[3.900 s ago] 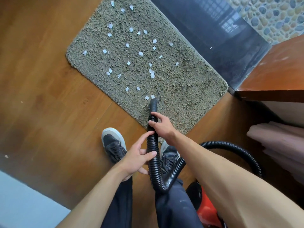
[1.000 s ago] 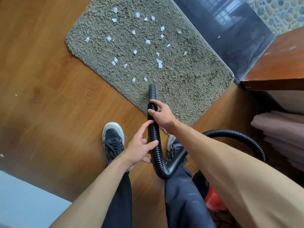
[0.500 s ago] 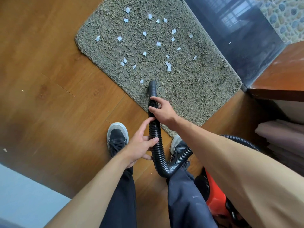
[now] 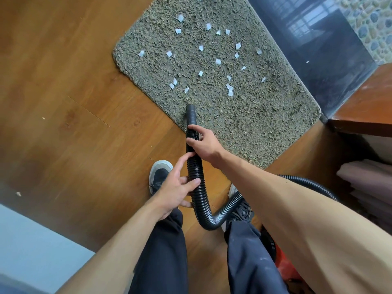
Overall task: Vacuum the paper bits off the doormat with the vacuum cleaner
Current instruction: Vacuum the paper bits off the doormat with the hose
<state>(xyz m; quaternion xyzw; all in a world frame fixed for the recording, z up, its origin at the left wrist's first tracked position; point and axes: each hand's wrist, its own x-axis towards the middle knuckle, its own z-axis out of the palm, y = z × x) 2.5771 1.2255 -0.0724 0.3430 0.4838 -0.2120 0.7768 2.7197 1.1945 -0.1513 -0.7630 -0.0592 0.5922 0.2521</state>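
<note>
A shaggy grey-green doormat (image 4: pixel 244 124) lies on the wooden floor, with several small white paper bits (image 4: pixel 218 61) scattered over its far half. A black ribbed vacuum hose (image 4: pixel 196 177) runs up from the floor, and its smooth nozzle tip (image 4: pixel 190 112) rests on the mat's near-left edge, short of the nearest bits. My right hand (image 4: pixel 204 143) grips the hose just behind the nozzle. My left hand (image 4: pixel 176 188) holds the hose lower down, fingers loosely wrapped. The red vacuum body (image 4: pixel 280 264) sits behind my right leg, mostly hidden.
My two shoes (image 4: pixel 160 175) stand on the wood floor just before the mat. A dark glass threshold (image 4: pixel 318 60) borders the mat's far side. A wooden ledge (image 4: pixel 364 107) and folded pink cloth (image 4: pixel 369 183) sit at right. Tiny scraps (image 4: pixel 18 194) lie on the floor at left.
The nozzle has slid left along the mat's near edge; the two or three bits closest to it are gone. Both hands keep the same grip on the hose.
</note>
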